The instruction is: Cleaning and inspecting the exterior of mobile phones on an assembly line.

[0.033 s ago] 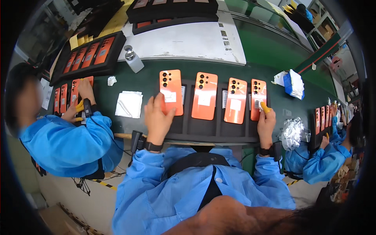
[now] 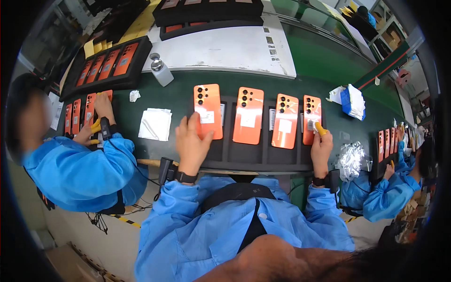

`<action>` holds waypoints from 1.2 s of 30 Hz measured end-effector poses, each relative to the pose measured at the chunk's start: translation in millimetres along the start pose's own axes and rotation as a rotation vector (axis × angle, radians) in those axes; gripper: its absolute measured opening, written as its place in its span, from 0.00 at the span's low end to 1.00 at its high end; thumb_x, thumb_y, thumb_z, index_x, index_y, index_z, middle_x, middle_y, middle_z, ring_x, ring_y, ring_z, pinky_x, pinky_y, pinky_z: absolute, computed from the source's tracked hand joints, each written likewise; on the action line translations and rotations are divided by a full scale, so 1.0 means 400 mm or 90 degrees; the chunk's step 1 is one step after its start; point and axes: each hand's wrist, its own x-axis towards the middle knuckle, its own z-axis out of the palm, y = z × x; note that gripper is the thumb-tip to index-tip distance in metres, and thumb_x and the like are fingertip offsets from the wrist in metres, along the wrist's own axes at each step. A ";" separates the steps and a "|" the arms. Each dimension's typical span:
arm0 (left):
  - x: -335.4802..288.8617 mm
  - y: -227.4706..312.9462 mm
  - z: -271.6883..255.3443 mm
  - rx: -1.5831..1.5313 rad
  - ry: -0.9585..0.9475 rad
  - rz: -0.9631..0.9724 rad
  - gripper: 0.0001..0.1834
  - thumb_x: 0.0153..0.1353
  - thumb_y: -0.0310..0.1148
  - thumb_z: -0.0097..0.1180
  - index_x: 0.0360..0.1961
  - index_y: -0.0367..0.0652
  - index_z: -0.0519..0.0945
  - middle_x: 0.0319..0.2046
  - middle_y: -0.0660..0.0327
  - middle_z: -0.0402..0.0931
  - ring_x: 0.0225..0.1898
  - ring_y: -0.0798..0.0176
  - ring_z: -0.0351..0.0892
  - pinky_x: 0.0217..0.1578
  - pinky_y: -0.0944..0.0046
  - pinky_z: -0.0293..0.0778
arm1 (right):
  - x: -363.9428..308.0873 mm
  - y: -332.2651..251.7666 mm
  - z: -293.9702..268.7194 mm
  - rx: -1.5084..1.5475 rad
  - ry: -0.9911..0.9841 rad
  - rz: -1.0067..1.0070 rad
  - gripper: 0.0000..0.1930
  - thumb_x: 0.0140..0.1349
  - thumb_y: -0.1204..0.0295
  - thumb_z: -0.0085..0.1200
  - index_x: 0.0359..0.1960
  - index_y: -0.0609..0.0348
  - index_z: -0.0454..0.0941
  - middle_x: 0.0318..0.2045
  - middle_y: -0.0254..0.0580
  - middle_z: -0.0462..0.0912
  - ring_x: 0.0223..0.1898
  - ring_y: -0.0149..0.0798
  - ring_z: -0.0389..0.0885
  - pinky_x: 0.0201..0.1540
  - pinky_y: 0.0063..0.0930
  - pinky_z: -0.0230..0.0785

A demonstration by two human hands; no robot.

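Four-slot-style black foam tray (image 2: 251, 162) lies before me, with several orange phones on it, camera side up, each with a white label. My left hand (image 2: 191, 148) is at the lower left corner of the leftmost phone (image 2: 207, 98), fingers and thumb apart, fingertips touching its edge. My right hand (image 2: 321, 149) is at the lower right edge of the rightmost phone (image 2: 312, 105). Yellow finger cots (image 2: 321, 129) cover its fingertips, which press by the label; its other fingers are curled and partly hidden. Between them lie two more phones, one left of centre (image 2: 248, 131) and one right of it (image 2: 284, 113).
A stack of white wipes (image 2: 155, 124) and a pump bottle (image 2: 161, 74) stand left. Right are a blue pack of white wipes (image 2: 351, 101) and crumpled clear plastic (image 2: 352, 157). Co-workers in blue sit at left (image 2: 84, 174) and right (image 2: 385, 192). Filled phone trays (image 2: 105, 68) stand behind.
The phones, tray and both my hands appear slightly further right in the picture. My hands keep nearly the same pose at the same two phones.
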 end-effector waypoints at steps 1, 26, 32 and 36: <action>-0.011 0.019 -0.002 -0.030 -0.040 -0.010 0.38 0.52 0.40 0.70 0.64 0.43 0.71 0.62 0.38 0.66 0.58 0.35 0.69 0.59 0.45 0.68 | 0.007 0.009 -0.013 -0.015 0.009 0.005 0.16 0.66 0.79 0.51 0.53 0.58 0.82 0.35 0.46 0.78 0.40 0.50 0.75 0.44 0.39 0.68; -0.056 0.089 0.025 -0.109 -0.174 0.265 0.29 0.58 0.34 0.61 0.62 0.38 0.75 0.63 0.51 0.71 0.69 0.45 0.64 0.66 0.42 0.61 | 0.181 -0.519 0.355 -0.019 -0.212 -0.646 0.20 0.51 0.69 0.59 0.49 0.51 0.86 0.34 0.32 0.76 0.43 0.39 0.74 0.65 0.69 0.55; -0.051 0.091 0.024 -0.120 -0.187 0.266 0.30 0.58 0.34 0.61 0.62 0.38 0.75 0.62 0.51 0.71 0.68 0.45 0.64 0.67 0.41 0.60 | 0.180 -0.510 0.350 -0.060 -0.227 -0.610 0.20 0.50 0.69 0.60 0.47 0.53 0.86 0.34 0.33 0.75 0.42 0.39 0.74 0.65 0.75 0.52; -0.049 0.090 0.024 -0.098 -0.198 0.273 0.29 0.57 0.33 0.60 0.62 0.38 0.75 0.63 0.51 0.70 0.68 0.45 0.64 0.67 0.41 0.60 | 0.203 -0.540 0.365 -0.086 -0.198 -0.608 0.18 0.52 0.70 0.60 0.47 0.54 0.86 0.34 0.33 0.75 0.43 0.38 0.74 0.65 0.79 0.49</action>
